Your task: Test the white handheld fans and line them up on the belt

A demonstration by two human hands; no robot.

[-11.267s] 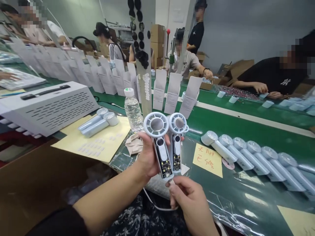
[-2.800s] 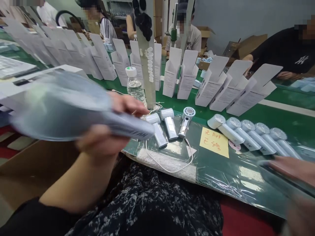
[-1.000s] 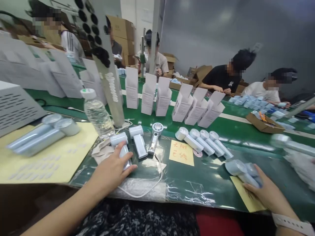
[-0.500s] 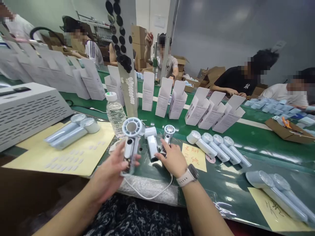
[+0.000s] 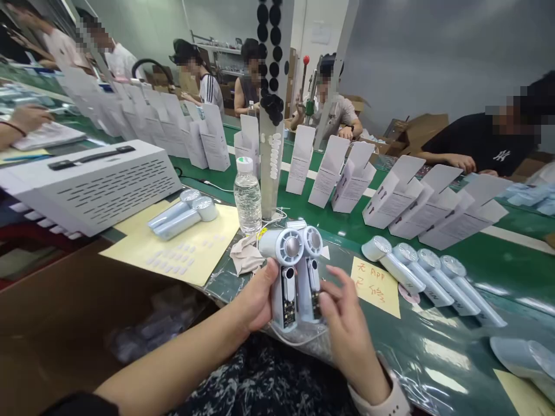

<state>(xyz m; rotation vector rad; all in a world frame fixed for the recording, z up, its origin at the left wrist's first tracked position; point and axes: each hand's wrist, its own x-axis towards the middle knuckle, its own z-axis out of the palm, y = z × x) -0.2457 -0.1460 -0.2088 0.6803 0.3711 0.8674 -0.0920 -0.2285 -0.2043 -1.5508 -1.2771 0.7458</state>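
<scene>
My left hand (image 5: 258, 300) grips the handle of a pale blue handheld fan (image 5: 285, 271) whose open side shows its circuit board. A second open fan (image 5: 311, 271) stands right beside it, and my right hand (image 5: 344, 315) is closed on the handle of this one from the right. Both fan heads point up, side by side, over the near edge of the green table (image 5: 390, 346). A white cable (image 5: 299, 341) loops under the handles.
A row of several finished fans (image 5: 429, 274) lies to the right beside a yellow note (image 5: 376, 280). A water bottle (image 5: 247, 196), a metal post (image 5: 271, 110), two fans on yellow paper (image 5: 182, 215) and a white vented box (image 5: 91, 182) stand left. Open white cartons (image 5: 329, 173) line the belt; co-workers sit beyond.
The right hand has lifted a second open fan off the table and brought it next to the one in the left hand. The view has swung left.
</scene>
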